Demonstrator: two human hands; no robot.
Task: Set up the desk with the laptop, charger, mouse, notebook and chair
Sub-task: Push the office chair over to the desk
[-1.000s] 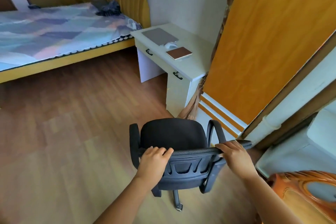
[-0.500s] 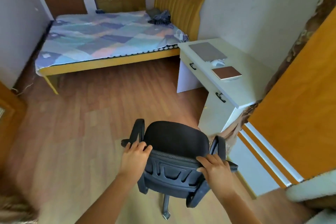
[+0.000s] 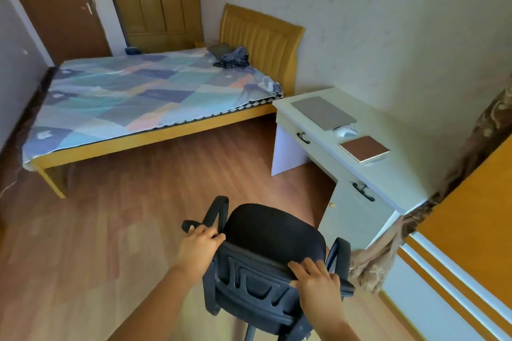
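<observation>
A black office chair point(image 3: 273, 232) with armrests stands on the wood floor just in front of me, its back toward me. My left hand point(image 3: 198, 246) grips the top left edge of the backrest; my right hand point(image 3: 315, 281) grips the top right edge. Ahead to the right stands the white desk point(image 3: 388, 174). On it lie a closed grey laptop point(image 3: 322, 112), a white mouse point(image 3: 346, 131) and a brown notebook point(image 3: 364, 148). A white charger point(image 3: 267, 84) with its cable lies on the bed's near corner.
A bed point(image 3: 138, 99) with a patterned cover and wooden headboard fills the far left. A wardrobe point(image 3: 155, 0) and brown door stand behind it. An orange door panel point(image 3: 471, 235) and a brown curtain point(image 3: 388, 246) are at my right. Wood floor point(image 3: 124, 216) lies between bed and chair.
The view has swung left, bringing the whole bed and desk into sight. The chair has turned and rolled with both hands still gripping its backrest.
</observation>
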